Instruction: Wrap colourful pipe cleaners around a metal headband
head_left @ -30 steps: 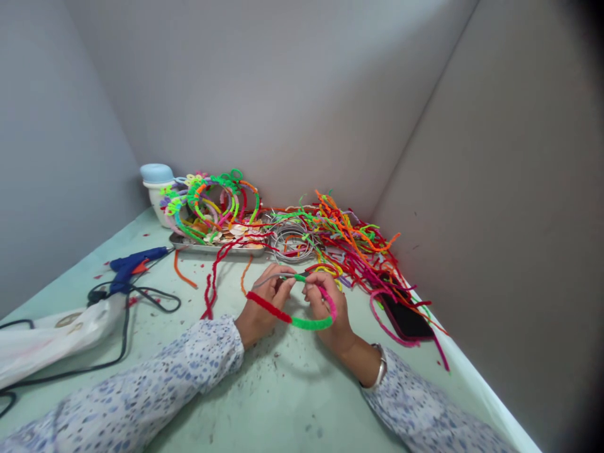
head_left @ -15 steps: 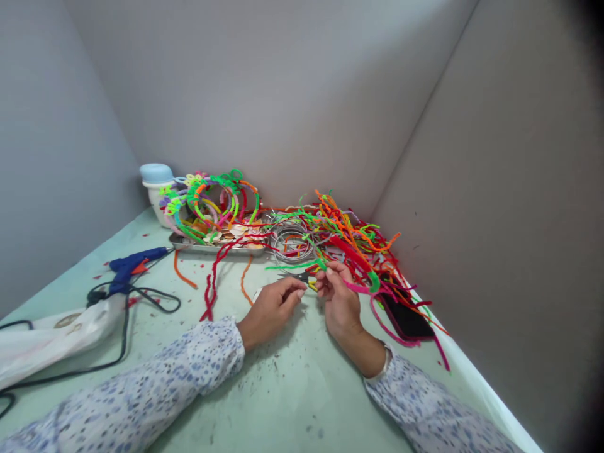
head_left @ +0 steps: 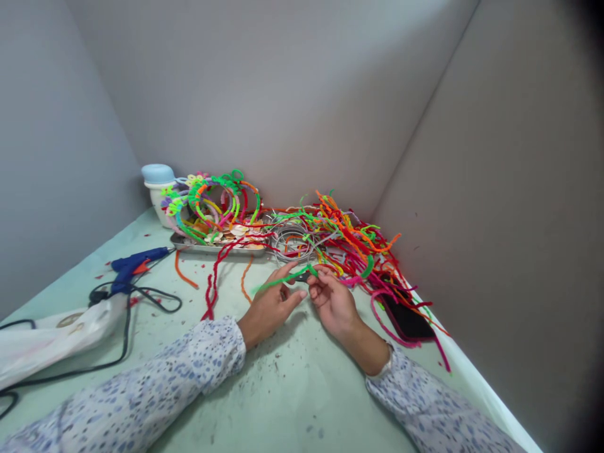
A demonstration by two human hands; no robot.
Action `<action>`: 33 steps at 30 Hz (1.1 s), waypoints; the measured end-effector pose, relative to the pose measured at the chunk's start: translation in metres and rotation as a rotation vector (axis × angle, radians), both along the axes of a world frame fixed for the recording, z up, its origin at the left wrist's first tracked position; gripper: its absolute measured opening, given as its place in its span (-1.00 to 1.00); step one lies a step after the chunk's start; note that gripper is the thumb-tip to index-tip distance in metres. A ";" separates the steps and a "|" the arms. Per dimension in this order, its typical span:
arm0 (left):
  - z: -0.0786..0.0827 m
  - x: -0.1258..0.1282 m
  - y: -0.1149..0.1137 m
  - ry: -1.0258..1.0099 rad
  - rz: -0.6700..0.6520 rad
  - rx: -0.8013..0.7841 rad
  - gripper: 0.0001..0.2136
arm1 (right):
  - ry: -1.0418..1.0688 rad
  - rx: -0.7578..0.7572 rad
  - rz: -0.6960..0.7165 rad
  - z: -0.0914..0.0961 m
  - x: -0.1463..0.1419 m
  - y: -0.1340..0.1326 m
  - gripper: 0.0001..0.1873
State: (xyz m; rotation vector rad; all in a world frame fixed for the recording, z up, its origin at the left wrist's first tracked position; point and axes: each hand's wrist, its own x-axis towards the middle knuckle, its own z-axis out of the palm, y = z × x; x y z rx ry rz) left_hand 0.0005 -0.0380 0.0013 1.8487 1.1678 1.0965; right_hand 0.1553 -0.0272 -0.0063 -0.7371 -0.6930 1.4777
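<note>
My right hand (head_left: 334,304) pinches a bright green pipe cleaner (head_left: 287,278) between thumb and fingertips. Its loose end runs leftward across the fingers of my left hand (head_left: 271,309). That hand's thumb and index finger are spread apart, with the green strand lying over them rather than gripped. A curved band with a green stretch (head_left: 369,267) and pink and red parts arcs up just beyond my right hand; whether it joins the held strand I cannot tell. Behind the fingertips, dark scissors (head_left: 302,276) are partly hidden.
Finished pipe-cleaner headbands (head_left: 212,201) stand on a metal tray (head_left: 217,250) with pale pieces. A wire coil (head_left: 291,242) and a tangled pipe-cleaner heap (head_left: 344,226) lie rightward, near a phone (head_left: 408,318). A blue glue gun (head_left: 136,264), its cord and a white lidded container (head_left: 160,195) are left.
My right hand has moved slightly left and down, bringing the green pipe cleaner over my left hand. The left hand's fingers have spread open, and the curved band has shifted a little.
</note>
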 end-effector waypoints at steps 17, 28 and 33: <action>0.009 -0.004 -0.002 -0.134 -0.026 -0.108 -0.73 | -0.208 0.034 0.173 0.000 -0.009 -0.010 -0.83; 0.003 -0.002 0.004 -0.237 -0.037 -0.222 -0.80 | -0.328 0.071 0.173 -0.003 -0.009 -0.011 -0.83; 0.002 -0.001 0.005 -0.232 -0.011 -0.241 -0.81 | -0.373 0.078 0.163 -0.002 -0.010 -0.011 -0.83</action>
